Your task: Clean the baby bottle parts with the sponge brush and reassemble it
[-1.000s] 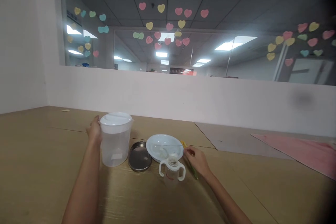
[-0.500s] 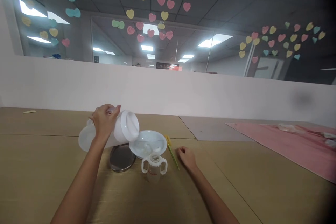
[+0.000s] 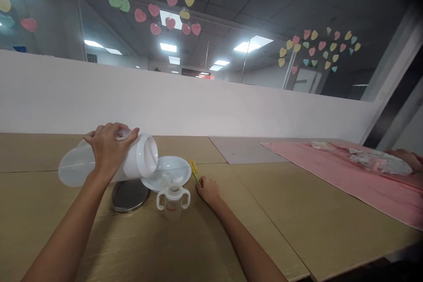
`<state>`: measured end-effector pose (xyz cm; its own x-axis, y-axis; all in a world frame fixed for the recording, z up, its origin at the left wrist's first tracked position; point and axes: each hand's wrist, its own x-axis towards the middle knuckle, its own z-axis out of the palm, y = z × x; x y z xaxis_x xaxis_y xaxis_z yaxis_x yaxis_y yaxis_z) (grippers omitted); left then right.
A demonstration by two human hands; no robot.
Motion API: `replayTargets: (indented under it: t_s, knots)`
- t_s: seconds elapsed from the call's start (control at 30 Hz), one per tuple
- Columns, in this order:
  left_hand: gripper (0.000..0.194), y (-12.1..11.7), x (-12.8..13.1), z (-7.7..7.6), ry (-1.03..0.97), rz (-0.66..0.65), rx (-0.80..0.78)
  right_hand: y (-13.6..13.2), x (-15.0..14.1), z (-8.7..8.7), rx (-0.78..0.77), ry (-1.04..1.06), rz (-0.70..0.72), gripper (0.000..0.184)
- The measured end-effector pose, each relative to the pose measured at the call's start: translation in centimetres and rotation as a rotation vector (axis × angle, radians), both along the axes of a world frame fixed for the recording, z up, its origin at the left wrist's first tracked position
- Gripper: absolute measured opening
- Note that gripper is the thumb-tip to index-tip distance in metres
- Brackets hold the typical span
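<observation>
Tipped onto its side since the earlier view, the plastic pitcher (image 3: 74,168) lies nearly level in the left hand (image 3: 108,152), whose grip wraps over its body, lid end toward the white plate (image 3: 168,171). The right hand (image 3: 207,190), loosely curled and seemingly empty, sits just beside the yellow brush (image 3: 194,172).

Sippy cup (image 3: 172,202) before plate (image 3: 176,168), metal tray (image 3: 129,196) at left.
</observation>
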<state>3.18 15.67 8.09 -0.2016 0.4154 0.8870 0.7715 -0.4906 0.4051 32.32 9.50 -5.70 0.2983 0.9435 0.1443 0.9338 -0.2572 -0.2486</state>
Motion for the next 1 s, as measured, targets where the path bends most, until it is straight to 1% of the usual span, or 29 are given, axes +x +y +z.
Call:
replayTargets:
  t_s: [0.17,0.4,0.57,0.7,0.8,0.87,1.0]
  knots:
    - [0.027,-0.6,0.0,0.5,0.007,0.01,-0.007,0.1,-0.1,-0.1,-0.005,-0.04,0.018,0.017]
    - [0.028,-0.6,1.1,0.4,0.124,0.004,-0.041,0.3,-0.1,0.1,-0.001,-0.069,0.048,0.019]
    - [0.031,-0.5,1.3,0.3,0.04,-0.001,-0.127,0.3,-0.2,0.0,0.008,-0.079,0.048,0.018]
    - [0.03,-0.2,0.3,0.6,-0.148,-0.064,-0.187,0.3,-0.2,-0.2,0.008,-0.089,0.041,0.018]
    - [0.027,-0.4,-0.2,1.2,-0.283,-0.125,-0.196,0.3,-0.2,-0.4,0.005,-0.091,0.036,0.019]
    - [0.026,-1.1,-0.2,1.8,-0.303,-0.187,-0.201,0.4,-0.2,-0.4,0.005,-0.093,0.039,0.019]
    - [0.026,-3.7,0.9,2.8,-0.218,-0.325,-0.178,0.4,-0.2,-0.3,0.007,-0.107,0.045,0.018]
